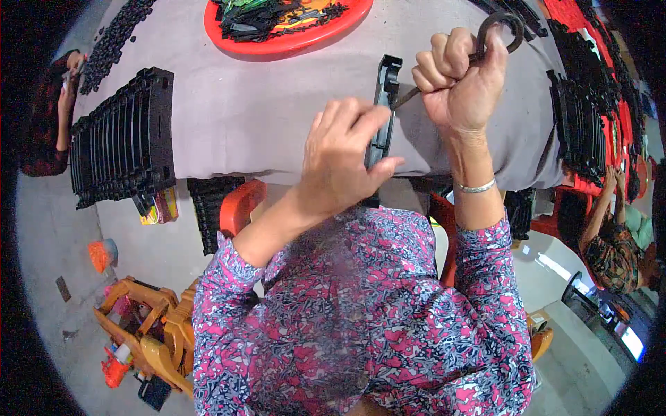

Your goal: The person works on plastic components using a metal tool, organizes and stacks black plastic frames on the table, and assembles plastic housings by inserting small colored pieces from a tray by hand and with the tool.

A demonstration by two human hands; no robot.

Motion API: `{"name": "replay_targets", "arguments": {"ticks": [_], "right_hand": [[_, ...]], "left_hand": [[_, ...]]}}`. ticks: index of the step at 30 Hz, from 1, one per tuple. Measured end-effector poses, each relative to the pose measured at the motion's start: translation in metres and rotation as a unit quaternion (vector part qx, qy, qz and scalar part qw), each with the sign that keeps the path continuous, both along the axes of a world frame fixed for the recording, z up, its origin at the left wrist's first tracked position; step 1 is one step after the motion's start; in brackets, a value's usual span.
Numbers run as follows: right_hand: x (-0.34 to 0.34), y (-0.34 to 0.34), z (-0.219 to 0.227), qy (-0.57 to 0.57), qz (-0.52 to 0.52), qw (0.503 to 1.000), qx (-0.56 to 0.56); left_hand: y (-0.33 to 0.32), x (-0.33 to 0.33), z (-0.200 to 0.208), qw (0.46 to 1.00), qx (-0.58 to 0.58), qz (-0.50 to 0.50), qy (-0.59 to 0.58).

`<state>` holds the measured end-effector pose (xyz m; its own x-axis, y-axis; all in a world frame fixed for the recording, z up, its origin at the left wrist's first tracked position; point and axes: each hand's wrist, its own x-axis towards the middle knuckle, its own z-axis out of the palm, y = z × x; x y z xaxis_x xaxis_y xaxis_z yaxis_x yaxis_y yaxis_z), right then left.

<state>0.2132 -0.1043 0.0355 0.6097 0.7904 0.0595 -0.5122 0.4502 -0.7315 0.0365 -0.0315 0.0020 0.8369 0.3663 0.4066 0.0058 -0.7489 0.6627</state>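
My right hand (pixel 461 83) is closed round a dark metal rod with a ring handle (pixel 517 31), its thumb up against the ring. The rod's thin end reaches down-left to a long, narrow black plastic part (pixel 390 73); whether it enters the part is hard to tell. This part stretches from the grey-covered table towards my body. My left hand (pixel 340 149), slightly blurred, lies across the part's middle with thumb and fingers apart. Its index finger and thumb reach over to the part's right side, and the hand hides some of the part.
A red tray (pixel 291 48) of black and coloured pieces sits at the far side. Stacked black plastic parts (pixel 125 135) line the table's left edge, with small black pieces (pixel 118 41) beyond. More black parts (pixel 579 125) lie right. Other people sit at both sides.
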Motion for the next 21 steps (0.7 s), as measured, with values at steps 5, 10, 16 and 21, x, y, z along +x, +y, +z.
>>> {"name": "replay_targets", "arguments": {"ticks": [5,10,16,21], "right_hand": [[0.002,0.006,-0.007,-0.007,0.027,1.000,-0.013],[0.003,0.015,-0.011,-0.031,0.060,0.997,-0.047],[-0.009,0.024,-0.002,-0.017,0.040,0.996,-0.073],[-0.009,0.025,-0.001,0.004,0.052,0.994,-0.094]], "left_hand": [[-0.005,-0.008,0.000,0.992,0.094,-0.071,0.046],[-0.009,-0.008,0.001,0.980,0.152,-0.080,0.098],[-0.011,-0.009,-0.004,0.982,0.146,-0.072,0.096],[-0.012,-0.008,-0.005,0.982,0.155,-0.071,0.081]]}}
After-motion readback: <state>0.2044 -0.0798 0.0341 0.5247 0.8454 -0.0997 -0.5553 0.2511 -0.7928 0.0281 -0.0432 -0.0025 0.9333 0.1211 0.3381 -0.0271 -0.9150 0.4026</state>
